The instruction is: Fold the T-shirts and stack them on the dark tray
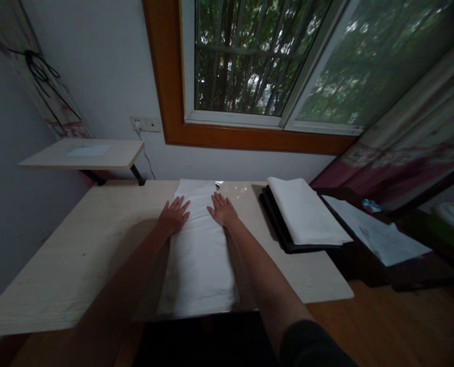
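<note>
A white cloth garment (200, 265), folded into a long narrow strip, lies lengthwise on the pale wooden table (97, 255). My left hand (174, 215) rests flat on its left edge near the far end, fingers spread. On the opposite edge, at about the same height, my right hand (223, 209) lies flat with its fingers out. Slight wrinkles run across the cloth between the hands. Its near end reaches the table's front edge. To the right sits a stack of folded cloth, a white piece (307, 211) on top of black ones (275, 219).
A small raised shelf (116, 153) with a paper on it stands at the table's back left. Behind are a wall socket (145, 124) with a plugged cable and a wood-framed window (250, 135). A white sheet (380, 234) lies on dark furniture at right, beside a curtain (414, 137).
</note>
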A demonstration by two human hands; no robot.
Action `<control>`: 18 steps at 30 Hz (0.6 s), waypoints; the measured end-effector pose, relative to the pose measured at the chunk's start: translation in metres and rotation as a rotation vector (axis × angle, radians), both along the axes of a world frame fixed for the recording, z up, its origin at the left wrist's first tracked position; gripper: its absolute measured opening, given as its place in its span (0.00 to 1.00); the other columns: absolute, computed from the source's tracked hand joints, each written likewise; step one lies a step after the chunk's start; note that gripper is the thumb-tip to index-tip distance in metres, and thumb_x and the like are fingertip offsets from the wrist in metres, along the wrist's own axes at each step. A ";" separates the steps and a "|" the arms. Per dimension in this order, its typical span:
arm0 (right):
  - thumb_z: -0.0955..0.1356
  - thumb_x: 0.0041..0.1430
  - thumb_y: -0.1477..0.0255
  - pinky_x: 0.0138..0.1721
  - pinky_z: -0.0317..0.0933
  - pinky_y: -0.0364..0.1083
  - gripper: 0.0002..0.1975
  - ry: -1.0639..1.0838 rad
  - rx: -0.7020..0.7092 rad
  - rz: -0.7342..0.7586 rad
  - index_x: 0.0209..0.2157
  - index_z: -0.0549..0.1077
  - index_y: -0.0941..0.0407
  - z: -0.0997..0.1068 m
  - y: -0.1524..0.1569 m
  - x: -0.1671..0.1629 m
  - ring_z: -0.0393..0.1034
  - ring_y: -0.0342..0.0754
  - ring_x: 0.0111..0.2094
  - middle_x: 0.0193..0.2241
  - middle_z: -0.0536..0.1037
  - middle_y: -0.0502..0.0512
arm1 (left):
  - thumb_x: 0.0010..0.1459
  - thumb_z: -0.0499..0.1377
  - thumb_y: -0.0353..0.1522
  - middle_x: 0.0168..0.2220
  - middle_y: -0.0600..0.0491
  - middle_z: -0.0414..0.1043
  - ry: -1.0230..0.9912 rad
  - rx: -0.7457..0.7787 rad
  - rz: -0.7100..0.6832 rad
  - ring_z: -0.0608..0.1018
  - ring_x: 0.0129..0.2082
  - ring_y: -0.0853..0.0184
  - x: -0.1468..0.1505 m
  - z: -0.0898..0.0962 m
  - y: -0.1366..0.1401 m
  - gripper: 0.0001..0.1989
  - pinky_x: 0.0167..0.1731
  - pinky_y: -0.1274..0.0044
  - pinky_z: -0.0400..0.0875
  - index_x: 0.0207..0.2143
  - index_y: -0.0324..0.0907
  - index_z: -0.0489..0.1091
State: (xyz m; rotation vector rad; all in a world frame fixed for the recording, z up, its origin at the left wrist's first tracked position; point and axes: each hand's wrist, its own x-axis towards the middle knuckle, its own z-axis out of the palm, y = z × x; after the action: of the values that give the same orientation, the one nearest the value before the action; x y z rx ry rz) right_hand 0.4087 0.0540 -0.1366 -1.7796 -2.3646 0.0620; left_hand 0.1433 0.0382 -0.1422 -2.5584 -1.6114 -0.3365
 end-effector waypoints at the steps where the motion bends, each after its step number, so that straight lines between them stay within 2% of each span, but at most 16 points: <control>1: 0.54 0.74 0.55 0.73 0.37 0.59 0.35 0.005 0.006 -0.014 0.72 0.53 0.61 -0.001 -0.002 0.005 0.42 0.56 0.74 0.74 0.48 0.61 | 0.71 0.45 0.42 0.74 0.46 0.48 0.009 -0.011 0.008 0.54 0.74 0.53 -0.004 0.000 -0.002 0.29 0.68 0.50 0.50 0.71 0.47 0.56; 7: 0.54 0.75 0.61 0.72 0.37 0.58 0.29 0.042 0.013 -0.078 0.71 0.56 0.58 0.001 -0.019 0.026 0.44 0.53 0.74 0.73 0.52 0.60 | 0.72 0.43 0.41 0.74 0.49 0.49 0.022 -0.002 0.071 0.55 0.73 0.53 -0.034 -0.004 -0.019 0.28 0.69 0.50 0.49 0.71 0.48 0.57; 11: 0.55 0.74 0.67 0.71 0.40 0.58 0.27 0.120 0.003 -0.167 0.69 0.60 0.58 0.006 -0.031 0.030 0.47 0.52 0.73 0.72 0.56 0.60 | 0.72 0.43 0.43 0.74 0.45 0.49 -0.008 -0.011 0.120 0.57 0.73 0.50 -0.048 -0.006 -0.034 0.28 0.67 0.50 0.54 0.71 0.46 0.57; 15: 0.54 0.74 0.69 0.70 0.46 0.60 0.26 0.252 -0.009 -0.299 0.68 0.63 0.57 0.013 -0.048 0.020 0.51 0.55 0.72 0.71 0.60 0.62 | 0.72 0.44 0.41 0.75 0.43 0.47 -0.065 -0.012 0.123 0.55 0.73 0.47 -0.039 0.001 -0.048 0.28 0.64 0.49 0.59 0.71 0.43 0.56; 17: 0.54 0.74 0.66 0.69 0.46 0.62 0.26 0.268 0.023 -0.273 0.69 0.61 0.57 0.016 -0.062 0.007 0.50 0.57 0.72 0.72 0.56 0.63 | 0.72 0.44 0.40 0.74 0.44 0.47 -0.069 0.007 0.042 0.54 0.73 0.48 -0.027 0.007 -0.056 0.27 0.65 0.49 0.57 0.71 0.45 0.57; 18: 0.54 0.75 0.64 0.69 0.46 0.62 0.27 0.253 0.050 -0.215 0.70 0.59 0.57 0.018 -0.070 0.000 0.48 0.57 0.73 0.72 0.54 0.63 | 0.72 0.44 0.39 0.74 0.45 0.48 -0.063 0.017 -0.010 0.53 0.74 0.50 -0.019 0.010 -0.060 0.27 0.66 0.48 0.55 0.71 0.46 0.57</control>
State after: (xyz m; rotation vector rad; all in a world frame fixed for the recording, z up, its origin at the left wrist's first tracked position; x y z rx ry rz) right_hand 0.4082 -0.0157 -0.1189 -1.8673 -1.9760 0.1852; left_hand 0.1239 -0.0216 -0.1322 -2.5695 -1.6094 -0.4344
